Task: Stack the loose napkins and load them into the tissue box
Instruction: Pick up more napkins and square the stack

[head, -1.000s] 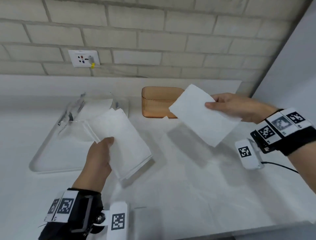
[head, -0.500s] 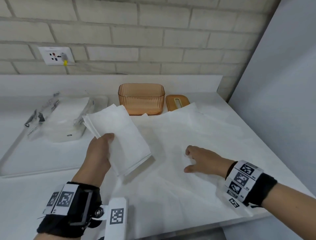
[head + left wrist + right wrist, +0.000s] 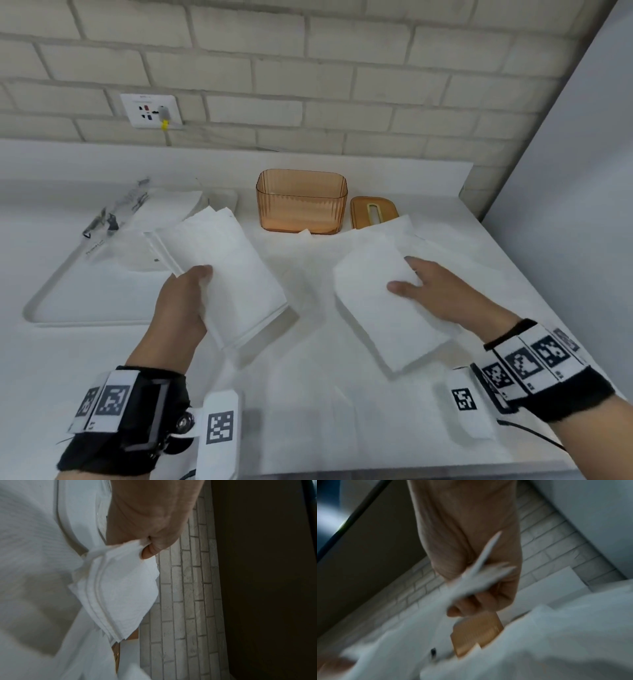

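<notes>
My left hand (image 3: 186, 298) grips a stack of white napkins (image 3: 222, 270) above the counter, thumb on top; the left wrist view shows the napkin stack (image 3: 120, 595) pinched in the left hand (image 3: 147, 547). My right hand (image 3: 421, 291) pinches a single white napkin (image 3: 380, 308) lifted off the counter, right of the stack; in the blurred right wrist view the right hand (image 3: 471, 595) holds the napkin (image 3: 479, 572). More loose napkins (image 3: 394, 236) lie flat on the counter. The amber tissue box (image 3: 301, 200) stands open at the back, with its lid (image 3: 373, 210) beside it.
A clear plastic wrapper (image 3: 133, 222) lies on a white tray (image 3: 51, 308) at the left. A brick wall with a socket (image 3: 150, 109) runs behind the counter. A grey panel (image 3: 565, 205) closes off the right side. The counter's front edge (image 3: 376, 474) is near my wrists.
My right hand, which lay on the flat napkins half a second ago, now holds a napkin lifted off the counter. The left hand still holds its stack in about the same place.
</notes>
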